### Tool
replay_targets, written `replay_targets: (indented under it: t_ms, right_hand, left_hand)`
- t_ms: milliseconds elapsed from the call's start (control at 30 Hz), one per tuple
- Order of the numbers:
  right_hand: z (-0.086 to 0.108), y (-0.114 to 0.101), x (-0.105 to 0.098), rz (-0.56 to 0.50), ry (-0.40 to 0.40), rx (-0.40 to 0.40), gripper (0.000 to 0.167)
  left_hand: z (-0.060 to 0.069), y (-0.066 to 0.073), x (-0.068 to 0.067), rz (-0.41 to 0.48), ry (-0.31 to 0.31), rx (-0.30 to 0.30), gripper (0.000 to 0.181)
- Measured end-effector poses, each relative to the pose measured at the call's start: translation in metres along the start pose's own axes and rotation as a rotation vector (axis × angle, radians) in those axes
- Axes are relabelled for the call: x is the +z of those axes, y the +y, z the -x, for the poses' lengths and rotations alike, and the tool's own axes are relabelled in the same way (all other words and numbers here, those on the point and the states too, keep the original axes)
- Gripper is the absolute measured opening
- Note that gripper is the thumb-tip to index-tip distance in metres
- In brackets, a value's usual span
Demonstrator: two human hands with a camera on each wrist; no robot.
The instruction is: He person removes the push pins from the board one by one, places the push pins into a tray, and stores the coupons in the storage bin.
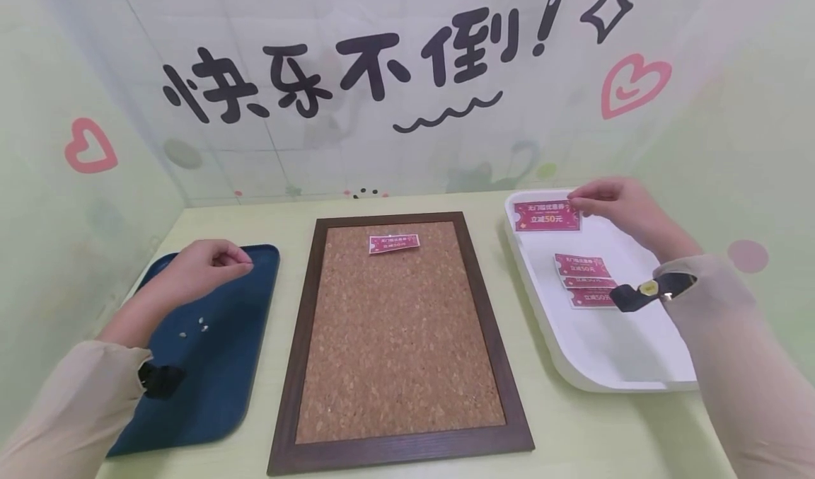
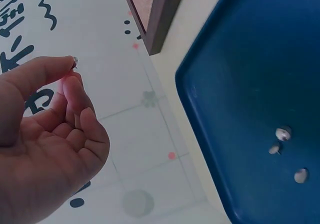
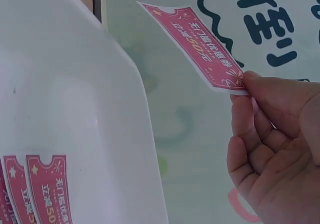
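Above the blue tray, my left hand (image 1: pixel 206 267) pinches a small metal thumbtack (image 2: pixel 75 62) between thumb and forefinger; the left wrist view shows its head. My right hand (image 1: pixel 620 206) holds a pink coupon (image 1: pixel 546 216) by one end, over the far left part of the white tray. Several more coupons (image 1: pixel 582 270) lie overlapping in that tray. Between the trays a cork board (image 1: pixel 401 337) with a dark wooden frame lies on the table. Near its top edge sits another coupon (image 1: pixel 393 243), with a tiny shiny spot at its upper edge.
The blue tray (image 1: pixel 223 373) at the left holds a few loose thumbtacks (image 2: pixel 283 133). At the right stands the white tray (image 1: pixel 637 366) with raised walls. Behind the pale table (image 1: pixel 407 206) rises a printed backdrop (image 1: pixel 344 160), and side panels close in left and right.
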State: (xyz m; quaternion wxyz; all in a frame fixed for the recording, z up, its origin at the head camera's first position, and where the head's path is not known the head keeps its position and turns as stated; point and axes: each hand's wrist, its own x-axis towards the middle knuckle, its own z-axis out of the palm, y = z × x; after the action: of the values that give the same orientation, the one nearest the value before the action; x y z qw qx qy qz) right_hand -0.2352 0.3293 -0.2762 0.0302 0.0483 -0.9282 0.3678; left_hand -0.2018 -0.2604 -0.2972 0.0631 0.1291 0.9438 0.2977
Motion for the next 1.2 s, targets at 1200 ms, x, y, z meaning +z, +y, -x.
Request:
replay_targets:
  t_ms: [1200]
  right_hand:
    - [0.001,0.113,0.011,-0.049,-0.102,0.246,0.072]
  left_hand:
    - [0.007,-0.081,0.019,-0.020,-0.122,-0.151,0.027]
